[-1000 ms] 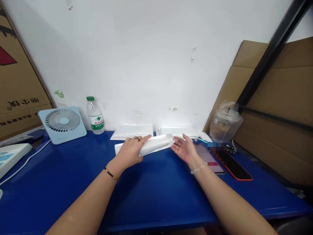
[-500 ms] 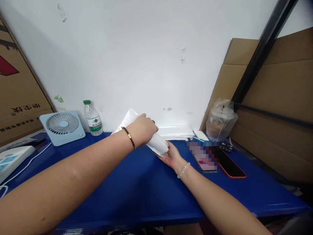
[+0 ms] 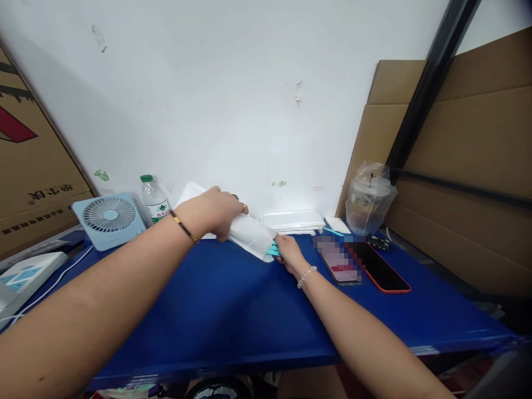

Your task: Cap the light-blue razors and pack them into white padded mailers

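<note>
My left hand (image 3: 218, 213), with a dark beaded bracelet on the wrist, is closed on the upper part of a white bubble-wrap pouch (image 3: 251, 237). The pouch slants down to the right above the blue table. At its lower end my right hand (image 3: 291, 253) is closed, its fingers pinching a flat teal piece (image 3: 273, 249) that shows at the pouch's opening. How much of that teal piece lies inside is hidden. Behind the pouch, against the wall, lies a stack of flat white packs (image 3: 293, 220).
On the left stand a light-blue fan (image 3: 110, 219), a water bottle (image 3: 154, 197) and a white power strip (image 3: 31, 277). Two phones (image 3: 338, 263) lie right of my right hand, with a bagged drink cup (image 3: 369, 202) behind them. Cardboard (image 3: 477, 183) borders the blue table (image 3: 216, 321).
My right hand has gone from supporting the pouch's lower end to gripping the teal piece, which now shows there. My left hand and the pouch have shifted left. The view has moved slightly.
</note>
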A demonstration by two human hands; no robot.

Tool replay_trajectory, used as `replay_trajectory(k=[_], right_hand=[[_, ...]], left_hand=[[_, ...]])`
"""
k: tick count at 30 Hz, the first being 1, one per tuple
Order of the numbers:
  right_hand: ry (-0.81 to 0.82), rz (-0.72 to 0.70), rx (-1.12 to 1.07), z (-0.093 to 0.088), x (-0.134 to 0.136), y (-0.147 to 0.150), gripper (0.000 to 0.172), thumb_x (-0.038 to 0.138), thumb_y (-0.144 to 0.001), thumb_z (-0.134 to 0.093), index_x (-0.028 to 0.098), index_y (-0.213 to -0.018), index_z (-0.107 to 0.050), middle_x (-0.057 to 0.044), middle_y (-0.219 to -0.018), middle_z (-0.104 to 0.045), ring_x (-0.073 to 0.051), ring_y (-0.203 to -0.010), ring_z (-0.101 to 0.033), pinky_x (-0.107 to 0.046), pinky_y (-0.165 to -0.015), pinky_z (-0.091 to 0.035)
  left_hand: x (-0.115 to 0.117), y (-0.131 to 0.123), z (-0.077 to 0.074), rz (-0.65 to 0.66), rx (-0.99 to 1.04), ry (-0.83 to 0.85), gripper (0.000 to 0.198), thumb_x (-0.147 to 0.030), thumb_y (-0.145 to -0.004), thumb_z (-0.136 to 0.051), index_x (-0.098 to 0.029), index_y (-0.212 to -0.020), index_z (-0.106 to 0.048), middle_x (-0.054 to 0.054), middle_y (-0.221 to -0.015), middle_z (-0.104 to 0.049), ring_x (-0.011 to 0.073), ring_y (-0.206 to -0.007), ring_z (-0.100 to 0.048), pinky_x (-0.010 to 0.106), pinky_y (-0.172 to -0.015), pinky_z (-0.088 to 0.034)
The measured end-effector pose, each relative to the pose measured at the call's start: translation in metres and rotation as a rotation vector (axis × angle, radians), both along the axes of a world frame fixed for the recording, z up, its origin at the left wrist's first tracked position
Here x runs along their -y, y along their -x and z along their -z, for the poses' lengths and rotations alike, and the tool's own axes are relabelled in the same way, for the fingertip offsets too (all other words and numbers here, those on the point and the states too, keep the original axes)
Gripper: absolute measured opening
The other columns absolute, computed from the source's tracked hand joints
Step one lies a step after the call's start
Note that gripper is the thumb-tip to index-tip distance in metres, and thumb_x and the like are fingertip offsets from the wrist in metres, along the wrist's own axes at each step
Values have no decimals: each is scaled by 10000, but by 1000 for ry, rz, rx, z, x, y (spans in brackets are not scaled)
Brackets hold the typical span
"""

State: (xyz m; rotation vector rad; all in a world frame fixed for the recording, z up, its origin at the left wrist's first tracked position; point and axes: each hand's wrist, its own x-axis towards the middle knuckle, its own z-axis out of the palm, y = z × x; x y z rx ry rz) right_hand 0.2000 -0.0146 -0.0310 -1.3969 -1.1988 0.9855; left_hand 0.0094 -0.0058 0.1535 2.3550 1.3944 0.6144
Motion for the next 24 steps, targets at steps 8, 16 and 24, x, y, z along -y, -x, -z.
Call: replay_trajectory(k=[8, 16, 24], right_hand=[[-113, 115, 629, -1, -7, -24, 445, 428, -864, -415, 187, -505, -519, -77, -562, -593, -215, -647, -583, -282, -603, -368], [-181, 85, 1006, 8, 2, 2, 409, 397, -922, -345, 182, -745, -646, -117, -913, -640, -255, -993, -506, -342, -803, -357], [-247, 110, 1114, 6, 3, 0, 356, 406, -932, -349, 187, -898, -627, -110, -992, -588, -247, -986, -464, -367, -815, -336]], left_hand=[[20, 84, 49, -125, -639, 122, 751, -128, -437, -674, -304, -1161, -577, 74, -1023, -643, 334, -977, -565, 404, -874, -388], [30, 111, 44, -46, -689, 59, 777, -187, -487, -567, -329, -1246, -484, 26, -1022, -649, 288, -948, -590, 354, -811, -415], [42, 124, 33, -166, -693, 103, 780, -193, -495, -534, -315, -1263, -475, 29, -1030, -652, 309, -994, -577, 350, -793, -420]])
